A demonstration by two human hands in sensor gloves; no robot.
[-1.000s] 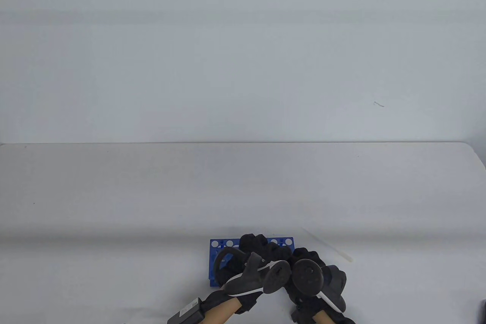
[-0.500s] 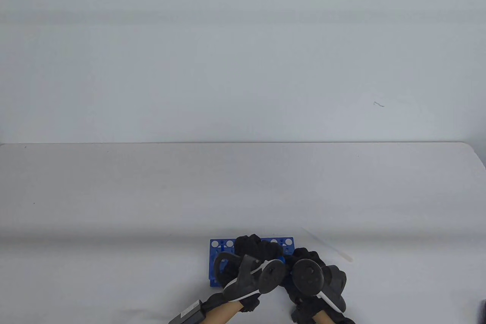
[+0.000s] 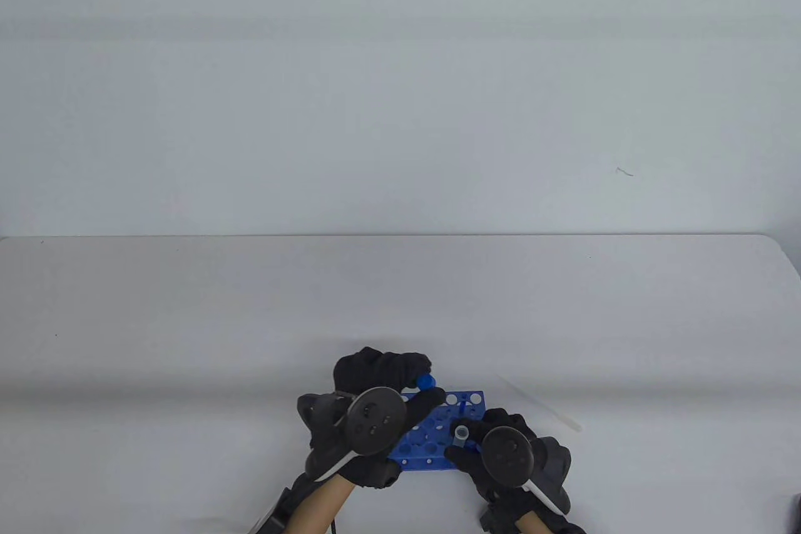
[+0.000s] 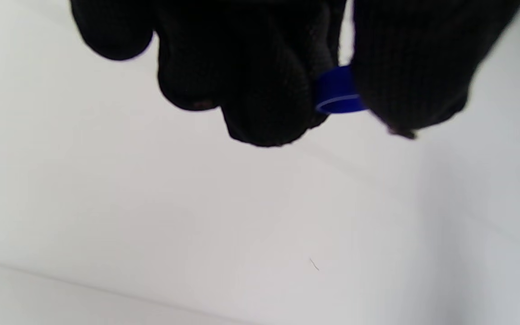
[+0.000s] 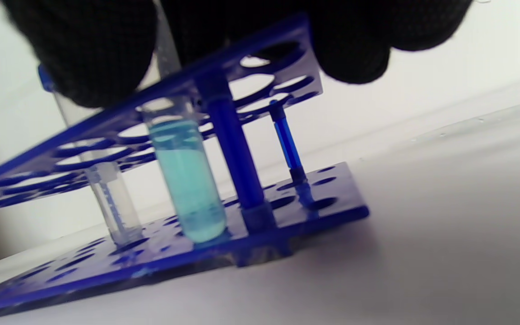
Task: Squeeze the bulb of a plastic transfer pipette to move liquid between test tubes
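Uncapping step, by the look of it. Left hand [image 3: 375,380] pinching a small blue plastic screw cap [image 4: 339,90], lifted just behind the blue plastic test tube rack [image 3: 432,434]. Right hand [image 3: 500,434] gripping the opened clear tube [image 3: 462,432] of pale turquoise liquid, seated in the rack. Translucent plastic transfer pipette [image 3: 541,405] lying untouched on the white bench [image 3: 188,321], right of the rack. Next, probably: cap set down, pipette fetched.

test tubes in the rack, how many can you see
2. One test tube with pale turquoise liquid stands at the rack's near edge under the right hand; a clear tube stands beside it. The fingers hide part of the rack, so more may be hidden.
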